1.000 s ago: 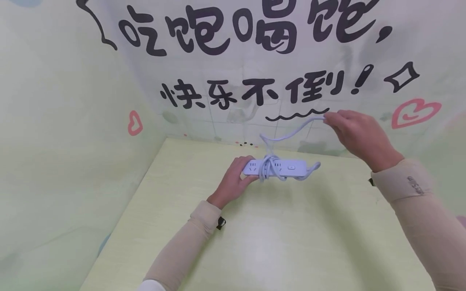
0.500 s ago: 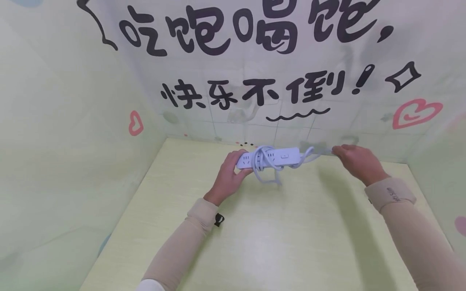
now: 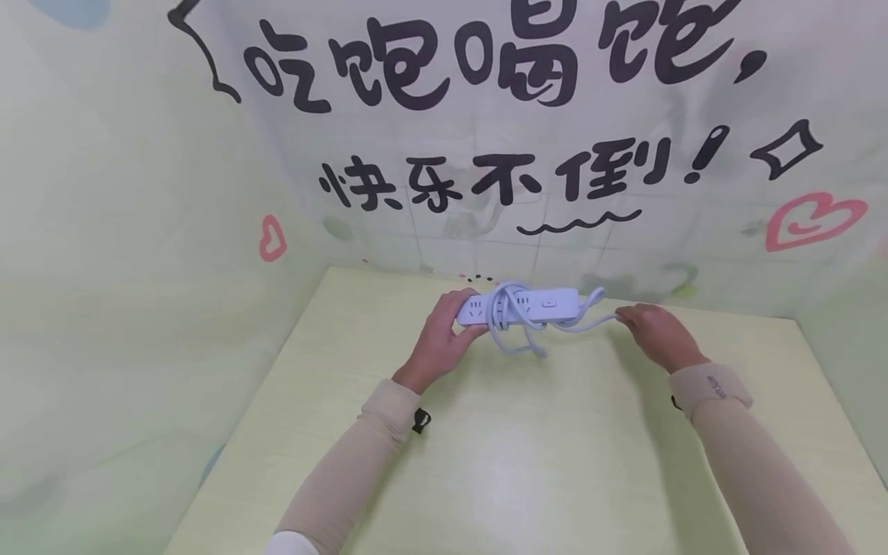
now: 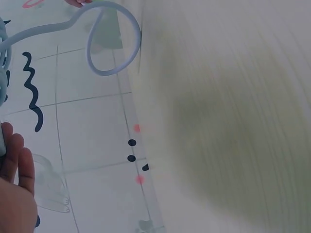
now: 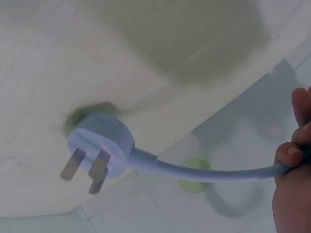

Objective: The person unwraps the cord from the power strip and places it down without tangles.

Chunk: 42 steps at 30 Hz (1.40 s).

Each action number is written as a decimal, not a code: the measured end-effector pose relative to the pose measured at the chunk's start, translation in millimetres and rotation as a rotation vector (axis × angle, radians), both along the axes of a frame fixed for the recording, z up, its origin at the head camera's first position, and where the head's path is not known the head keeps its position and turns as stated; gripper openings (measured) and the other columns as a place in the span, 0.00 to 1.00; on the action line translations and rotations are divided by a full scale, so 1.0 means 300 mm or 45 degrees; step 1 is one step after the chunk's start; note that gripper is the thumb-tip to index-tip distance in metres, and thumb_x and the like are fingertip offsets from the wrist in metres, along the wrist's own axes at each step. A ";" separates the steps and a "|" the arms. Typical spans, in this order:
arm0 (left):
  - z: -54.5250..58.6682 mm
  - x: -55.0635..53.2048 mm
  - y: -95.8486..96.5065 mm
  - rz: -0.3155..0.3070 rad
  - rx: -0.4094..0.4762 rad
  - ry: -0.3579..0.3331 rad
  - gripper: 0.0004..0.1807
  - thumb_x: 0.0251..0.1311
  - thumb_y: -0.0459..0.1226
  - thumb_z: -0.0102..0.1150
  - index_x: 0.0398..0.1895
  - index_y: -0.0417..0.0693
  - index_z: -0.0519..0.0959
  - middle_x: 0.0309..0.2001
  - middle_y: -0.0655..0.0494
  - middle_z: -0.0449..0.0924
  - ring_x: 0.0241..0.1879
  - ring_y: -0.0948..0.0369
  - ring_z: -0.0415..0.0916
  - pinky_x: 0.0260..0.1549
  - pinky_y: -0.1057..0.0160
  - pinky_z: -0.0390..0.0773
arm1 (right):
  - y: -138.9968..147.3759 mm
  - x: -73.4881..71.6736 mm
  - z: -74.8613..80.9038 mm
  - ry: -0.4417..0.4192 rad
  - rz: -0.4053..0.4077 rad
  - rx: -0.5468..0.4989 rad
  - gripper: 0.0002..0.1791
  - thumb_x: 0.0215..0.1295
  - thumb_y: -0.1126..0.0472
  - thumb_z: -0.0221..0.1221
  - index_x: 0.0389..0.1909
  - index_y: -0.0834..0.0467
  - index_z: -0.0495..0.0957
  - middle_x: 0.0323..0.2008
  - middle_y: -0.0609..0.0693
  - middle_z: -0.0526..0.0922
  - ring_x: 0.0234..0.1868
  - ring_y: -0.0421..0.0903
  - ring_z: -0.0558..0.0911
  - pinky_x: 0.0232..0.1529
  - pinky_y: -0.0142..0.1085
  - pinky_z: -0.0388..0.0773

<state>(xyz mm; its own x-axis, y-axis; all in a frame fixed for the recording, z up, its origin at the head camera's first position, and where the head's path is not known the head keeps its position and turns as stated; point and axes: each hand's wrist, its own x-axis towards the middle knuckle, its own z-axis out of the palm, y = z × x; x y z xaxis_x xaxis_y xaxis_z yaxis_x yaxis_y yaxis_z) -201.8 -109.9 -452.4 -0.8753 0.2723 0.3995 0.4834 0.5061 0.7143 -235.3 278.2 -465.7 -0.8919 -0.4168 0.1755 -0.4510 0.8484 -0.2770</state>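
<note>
A white power strip [image 3: 559, 303] with its cord [image 3: 509, 308] wound round the middle is held above the table. My left hand [image 3: 442, 330] grips its left end, fingers behind and thumb below. To the right, my right hand [image 3: 655, 333] pinches the free length of cord. In the right wrist view, a three-pin plug [image 5: 101, 144] dangles from the cord on the far side of those fingers [image 5: 290, 154]. The left wrist view catches a loose loop of cord [image 4: 137, 43] and the left fingers [image 4: 26, 170] at the strip's edge.
Under both hands lies a pale yellow-green table [image 3: 513, 462]. A printed wall covering [image 3: 430, 247] with black lettering stands along its back edge, and another covered wall [image 3: 139, 308] rises on the left.
My right hand came down from beside the wall lettering, then moved left toward the strip, bringing the cord with it. The strip tilted slightly, and a cord loop now hangs below it.
</note>
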 end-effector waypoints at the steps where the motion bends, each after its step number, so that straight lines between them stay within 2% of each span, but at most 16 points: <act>1: -0.001 -0.002 -0.002 0.005 -0.002 0.005 0.25 0.67 0.41 0.65 0.65 0.50 0.71 0.52 0.54 0.76 0.50 0.58 0.70 0.49 0.58 0.75 | -0.004 -0.002 -0.009 -0.001 -0.006 -0.007 0.14 0.74 0.67 0.55 0.53 0.70 0.81 0.45 0.67 0.87 0.47 0.66 0.85 0.53 0.58 0.80; 5: -0.005 -0.011 -0.008 0.019 0.005 0.014 0.24 0.67 0.41 0.65 0.64 0.51 0.72 0.49 0.55 0.76 0.49 0.59 0.69 0.48 0.59 0.74 | -0.017 -0.007 -0.047 -0.026 -0.073 0.021 0.15 0.76 0.65 0.54 0.56 0.67 0.80 0.46 0.67 0.86 0.49 0.68 0.82 0.53 0.63 0.76; 9: -0.003 -0.013 -0.005 0.002 -0.002 0.011 0.24 0.67 0.42 0.65 0.63 0.50 0.72 0.49 0.55 0.76 0.49 0.58 0.69 0.49 0.60 0.73 | -0.016 -0.006 -0.084 -0.130 -0.164 0.083 0.16 0.77 0.64 0.51 0.59 0.65 0.79 0.50 0.68 0.84 0.51 0.71 0.79 0.49 0.66 0.74; 15: -0.005 -0.011 0.002 0.002 0.002 0.001 0.24 0.67 0.42 0.65 0.64 0.50 0.72 0.49 0.55 0.76 0.49 0.58 0.69 0.49 0.59 0.74 | -0.023 0.016 -0.108 -0.247 -0.161 0.028 0.16 0.76 0.64 0.52 0.57 0.65 0.80 0.52 0.69 0.82 0.53 0.71 0.78 0.50 0.67 0.73; 18: -0.007 -0.009 0.002 0.006 0.002 -0.014 0.24 0.67 0.41 0.65 0.64 0.50 0.72 0.49 0.55 0.76 0.50 0.58 0.69 0.49 0.58 0.73 | -0.035 0.028 -0.113 -0.188 -0.136 0.032 0.16 0.74 0.64 0.55 0.56 0.65 0.80 0.50 0.68 0.83 0.50 0.69 0.79 0.47 0.64 0.75; 22: -0.012 -0.008 0.003 0.009 -0.027 -0.024 0.25 0.68 0.43 0.64 0.64 0.51 0.71 0.50 0.55 0.76 0.50 0.58 0.69 0.50 0.58 0.73 | -0.084 0.047 -0.098 -0.027 -0.075 0.011 0.16 0.72 0.64 0.60 0.56 0.65 0.80 0.49 0.66 0.83 0.49 0.66 0.80 0.45 0.61 0.77; 27: -0.015 -0.012 0.008 0.013 -0.039 -0.026 0.25 0.68 0.43 0.64 0.65 0.51 0.71 0.51 0.56 0.76 0.51 0.58 0.68 0.51 0.58 0.74 | -0.213 0.080 -0.058 0.125 0.111 -0.065 0.16 0.69 0.67 0.62 0.56 0.66 0.80 0.52 0.65 0.84 0.52 0.64 0.81 0.53 0.57 0.79; 32: -0.019 -0.013 0.029 0.009 -0.051 -0.043 0.24 0.68 0.45 0.63 0.65 0.52 0.71 0.51 0.57 0.75 0.51 0.59 0.68 0.51 0.58 0.74 | -0.345 0.160 -0.027 0.270 0.304 -0.159 0.19 0.66 0.66 0.65 0.56 0.67 0.80 0.57 0.64 0.82 0.57 0.63 0.81 0.59 0.56 0.79; 36: -0.024 -0.016 0.037 0.019 -0.061 -0.022 0.24 0.68 0.45 0.64 0.64 0.53 0.72 0.50 0.58 0.76 0.50 0.60 0.68 0.50 0.59 0.73 | -0.425 0.209 -0.011 0.272 0.375 -0.207 0.22 0.67 0.60 0.66 0.59 0.64 0.79 0.57 0.60 0.83 0.59 0.59 0.82 0.61 0.54 0.78; 42: -0.033 -0.012 0.044 0.035 -0.088 -0.014 0.24 0.69 0.45 0.63 0.65 0.53 0.71 0.51 0.58 0.76 0.51 0.60 0.68 0.50 0.59 0.73 | -0.485 0.261 -0.007 0.231 0.362 -0.219 0.20 0.67 0.58 0.66 0.56 0.63 0.78 0.53 0.60 0.85 0.55 0.59 0.84 0.59 0.53 0.79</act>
<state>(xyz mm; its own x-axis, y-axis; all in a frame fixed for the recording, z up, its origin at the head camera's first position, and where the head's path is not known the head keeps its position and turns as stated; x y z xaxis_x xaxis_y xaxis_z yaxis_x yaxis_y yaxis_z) -205.5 -96.6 -462.4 -0.8870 0.2744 0.3713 0.4611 0.5672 0.6823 -157.0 132.9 -467.7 -0.6927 -0.5939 0.4093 -0.7167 0.6303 -0.2984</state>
